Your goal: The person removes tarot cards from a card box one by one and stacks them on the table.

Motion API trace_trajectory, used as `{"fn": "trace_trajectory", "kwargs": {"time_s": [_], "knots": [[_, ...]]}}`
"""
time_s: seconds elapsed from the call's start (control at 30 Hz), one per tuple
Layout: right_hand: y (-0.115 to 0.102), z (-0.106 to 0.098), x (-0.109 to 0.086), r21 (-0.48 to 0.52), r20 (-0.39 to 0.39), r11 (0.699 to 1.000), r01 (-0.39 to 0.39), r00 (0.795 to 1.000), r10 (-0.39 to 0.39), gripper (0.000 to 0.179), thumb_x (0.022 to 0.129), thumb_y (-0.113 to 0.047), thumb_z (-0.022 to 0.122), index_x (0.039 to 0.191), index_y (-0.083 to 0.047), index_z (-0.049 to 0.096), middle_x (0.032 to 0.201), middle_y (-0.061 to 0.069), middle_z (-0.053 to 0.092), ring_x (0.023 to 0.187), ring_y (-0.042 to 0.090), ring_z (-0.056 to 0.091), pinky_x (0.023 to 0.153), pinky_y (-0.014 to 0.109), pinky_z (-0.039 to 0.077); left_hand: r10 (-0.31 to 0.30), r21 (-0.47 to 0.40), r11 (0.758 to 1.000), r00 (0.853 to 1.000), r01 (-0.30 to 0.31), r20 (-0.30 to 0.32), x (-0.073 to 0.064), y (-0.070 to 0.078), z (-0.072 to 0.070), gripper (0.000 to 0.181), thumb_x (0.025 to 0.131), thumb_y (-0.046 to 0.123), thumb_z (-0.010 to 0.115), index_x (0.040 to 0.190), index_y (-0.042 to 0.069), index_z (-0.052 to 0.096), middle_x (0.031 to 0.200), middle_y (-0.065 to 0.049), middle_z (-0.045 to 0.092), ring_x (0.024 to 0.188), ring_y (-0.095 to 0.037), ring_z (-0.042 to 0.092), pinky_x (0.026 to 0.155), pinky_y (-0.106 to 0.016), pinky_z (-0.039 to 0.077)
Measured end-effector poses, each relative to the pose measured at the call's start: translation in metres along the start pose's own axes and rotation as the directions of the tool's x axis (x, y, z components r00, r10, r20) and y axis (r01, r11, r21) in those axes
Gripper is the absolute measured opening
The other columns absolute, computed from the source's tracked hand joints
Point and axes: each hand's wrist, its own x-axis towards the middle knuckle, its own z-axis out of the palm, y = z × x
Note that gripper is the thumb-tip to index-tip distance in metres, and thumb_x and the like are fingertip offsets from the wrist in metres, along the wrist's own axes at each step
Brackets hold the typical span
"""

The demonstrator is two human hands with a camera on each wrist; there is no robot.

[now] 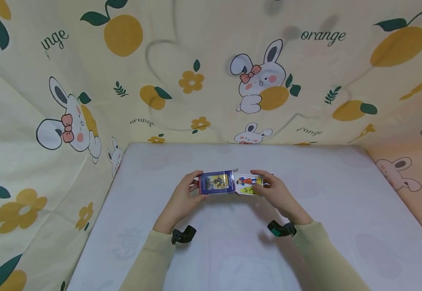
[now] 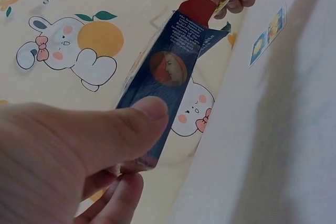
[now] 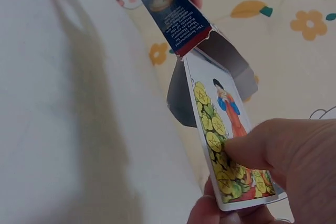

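Between my hands is a blue tarot card box [image 1: 216,182], held above the table with its flaps open toward the right. My left hand [image 1: 183,198] grips the box's left end; in the left wrist view its thumb [image 2: 152,109] presses a narrow printed side. Tarot cards [image 3: 218,145] stick partly out of the open end. My right hand [image 1: 278,196] pinches their outer end, thumb on the top card's face, fingers beneath. That card shows a figure in red and blue among yellow pentacle coins. How many cards lie underneath is unclear.
A white-covered table [image 1: 225,250] lies below both hands. Behind it hangs a cream cloth [image 1: 211,105] printed with rabbits and oranges. In the left wrist view, a small rectangle with blue and yellow pictures [image 2: 269,35] appears against the white surface.
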Motion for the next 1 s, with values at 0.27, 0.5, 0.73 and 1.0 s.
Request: {"fn": "trace_trajectory", "kwargs": {"time_s": [0.27, 0.5, 0.73, 1.0], "knots": [[0.000, -0.004, -0.002, -0.099, 0.029, 0.995, -0.014, 0.999, 0.017, 0.050, 0.090, -0.034, 0.069, 0.137, -0.025, 0.054, 0.126, 0.009, 0.051, 0.103, 0.029, 0.049, 0.083, 0.043, 0.052, -0.001, 0.003, 1.000, 1.000, 0.001, -0.004, 0.000, 0.000, 0.000, 0.075, 0.081, 0.008, 0.079, 0.143, 0.018, 0.041, 0.135, -0.005, 0.045, 0.117, -0.023, 0.053, 0.098, -0.037, 0.050], [0.001, -0.006, -0.004, -0.141, 0.011, 0.990, 0.008, 1.000, -0.007, 0.048, 0.089, -0.040, 0.070, 0.129, -0.015, 0.060, 0.105, 0.010, 0.061, 0.086, 0.025, 0.052, 0.066, 0.034, 0.051, -0.006, 0.002, 1.000, 1.000, 0.006, -0.006, 0.001, -0.001, 0.000, 0.075, 0.081, 0.008, 0.079, 0.144, 0.019, 0.040, 0.136, -0.005, 0.045, 0.117, -0.023, 0.053, 0.099, -0.037, 0.050], [0.002, -0.010, -0.007, -0.163, 0.000, 0.987, -0.018, 1.000, 0.018, 0.044, 0.088, -0.041, 0.070, 0.118, -0.010, 0.061, 0.102, 0.009, 0.062, 0.086, 0.024, 0.054, 0.070, 0.037, 0.053, -0.019, 0.016, 1.000, 1.000, 0.019, -0.006, -0.001, 0.001, -0.001, 0.075, 0.081, 0.009, 0.079, 0.144, 0.018, 0.040, 0.136, -0.006, 0.045, 0.118, -0.023, 0.053, 0.098, -0.037, 0.050], [0.012, -0.035, -0.007, -0.075, -0.013, 0.997, -0.032, 0.999, 0.032, 0.044, 0.093, -0.037, 0.064, 0.121, -0.004, 0.055, 0.111, 0.013, 0.064, 0.087, 0.023, 0.062, 0.079, 0.043, 0.056, -0.017, 0.041, 0.999, 1.000, 0.017, -0.009, -0.001, 0.000, -0.002, 0.074, 0.082, 0.010, 0.079, 0.144, 0.017, 0.040, 0.134, -0.006, 0.046, 0.118, -0.024, 0.053, 0.099, -0.038, 0.050]]}}
